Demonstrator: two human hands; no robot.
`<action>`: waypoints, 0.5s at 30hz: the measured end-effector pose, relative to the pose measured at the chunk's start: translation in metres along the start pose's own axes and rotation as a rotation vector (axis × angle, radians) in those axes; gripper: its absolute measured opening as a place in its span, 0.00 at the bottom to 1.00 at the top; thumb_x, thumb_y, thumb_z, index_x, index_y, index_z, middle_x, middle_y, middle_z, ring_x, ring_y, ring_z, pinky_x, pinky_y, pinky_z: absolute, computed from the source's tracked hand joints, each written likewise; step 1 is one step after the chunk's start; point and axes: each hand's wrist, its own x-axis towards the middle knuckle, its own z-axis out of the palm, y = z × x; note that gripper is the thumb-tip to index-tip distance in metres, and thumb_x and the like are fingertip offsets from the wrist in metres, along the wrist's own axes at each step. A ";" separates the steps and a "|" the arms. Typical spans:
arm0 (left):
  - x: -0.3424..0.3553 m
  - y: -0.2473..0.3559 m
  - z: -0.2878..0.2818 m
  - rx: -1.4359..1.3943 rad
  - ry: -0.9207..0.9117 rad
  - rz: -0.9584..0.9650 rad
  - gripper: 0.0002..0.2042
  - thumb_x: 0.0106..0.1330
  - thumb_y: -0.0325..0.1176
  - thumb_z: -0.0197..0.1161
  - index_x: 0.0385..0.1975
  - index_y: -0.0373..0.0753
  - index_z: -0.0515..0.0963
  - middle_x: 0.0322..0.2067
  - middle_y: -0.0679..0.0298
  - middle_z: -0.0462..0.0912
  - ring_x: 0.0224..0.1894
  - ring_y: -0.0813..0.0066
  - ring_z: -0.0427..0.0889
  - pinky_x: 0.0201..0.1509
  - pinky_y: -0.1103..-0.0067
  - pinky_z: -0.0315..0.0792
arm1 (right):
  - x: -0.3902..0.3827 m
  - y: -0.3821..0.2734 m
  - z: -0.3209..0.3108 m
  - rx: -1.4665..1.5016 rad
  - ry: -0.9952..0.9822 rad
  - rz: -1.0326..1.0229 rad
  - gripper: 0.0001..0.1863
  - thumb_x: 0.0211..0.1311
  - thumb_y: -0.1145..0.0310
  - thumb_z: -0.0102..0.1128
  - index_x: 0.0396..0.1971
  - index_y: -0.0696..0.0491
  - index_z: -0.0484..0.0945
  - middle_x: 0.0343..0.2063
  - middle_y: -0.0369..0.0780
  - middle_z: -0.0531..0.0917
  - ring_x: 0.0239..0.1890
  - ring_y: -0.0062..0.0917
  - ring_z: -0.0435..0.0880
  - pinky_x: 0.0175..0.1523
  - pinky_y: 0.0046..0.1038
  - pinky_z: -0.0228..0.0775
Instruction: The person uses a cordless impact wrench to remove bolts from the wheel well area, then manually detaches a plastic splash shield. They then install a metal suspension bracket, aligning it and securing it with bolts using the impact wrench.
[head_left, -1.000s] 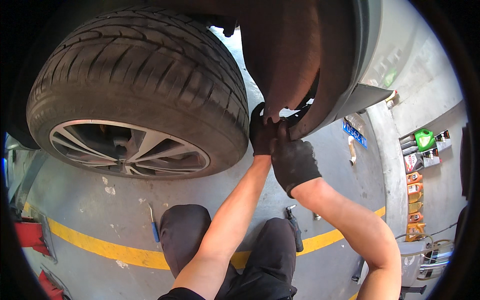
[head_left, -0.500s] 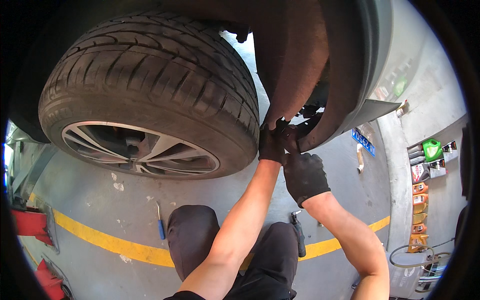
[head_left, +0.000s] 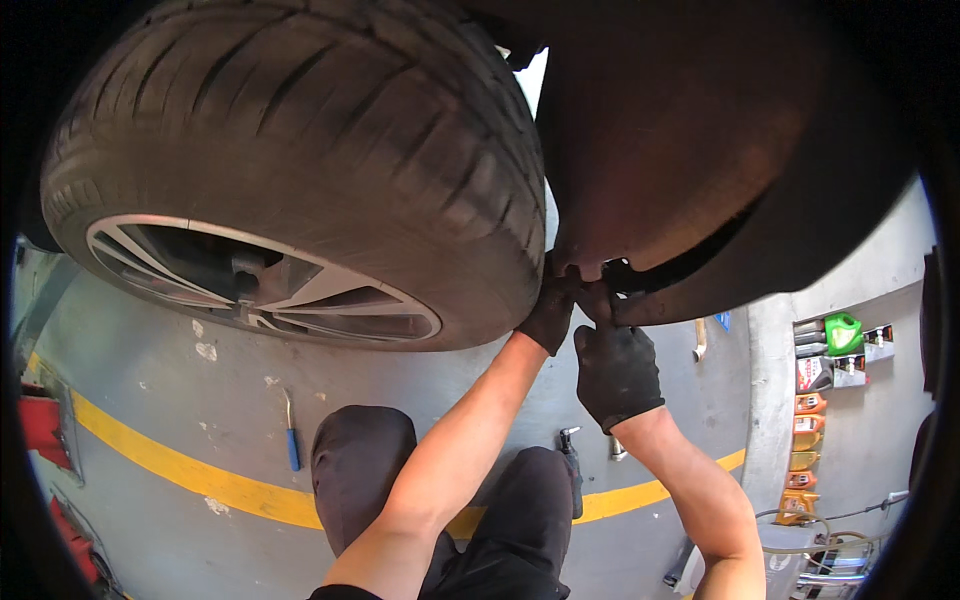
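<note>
two gloved hands (head_left: 619, 376) touch curved, matte wheel-arch liner (head_left: 670, 180)

Up top, the tyre (head_left: 290, 185) ran clean out of frame, its tread (head_left: 330, 95) smeared by blur! Down at the wheel-arch liner (head_left: 650, 170), the left hand (head_left: 548, 318) melted into shadow at its tips, the grip impossible to read.

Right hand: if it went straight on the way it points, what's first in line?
The liner: its ragged lower edge sits right at the fingertips of the right hand. They may already touch; depth is unclear there.
</note>
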 end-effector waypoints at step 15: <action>0.012 -0.085 -0.066 0.065 -0.048 0.090 0.21 0.71 0.44 0.59 0.57 0.37 0.72 0.49 0.61 0.77 0.54 0.71 0.74 0.57 0.73 0.67 | -0.006 -0.010 0.002 -0.119 -0.099 0.025 0.06 0.41 0.80 0.59 0.25 0.60 0.77 0.64 0.55 0.69 0.49 0.50 0.80 0.44 0.44 0.77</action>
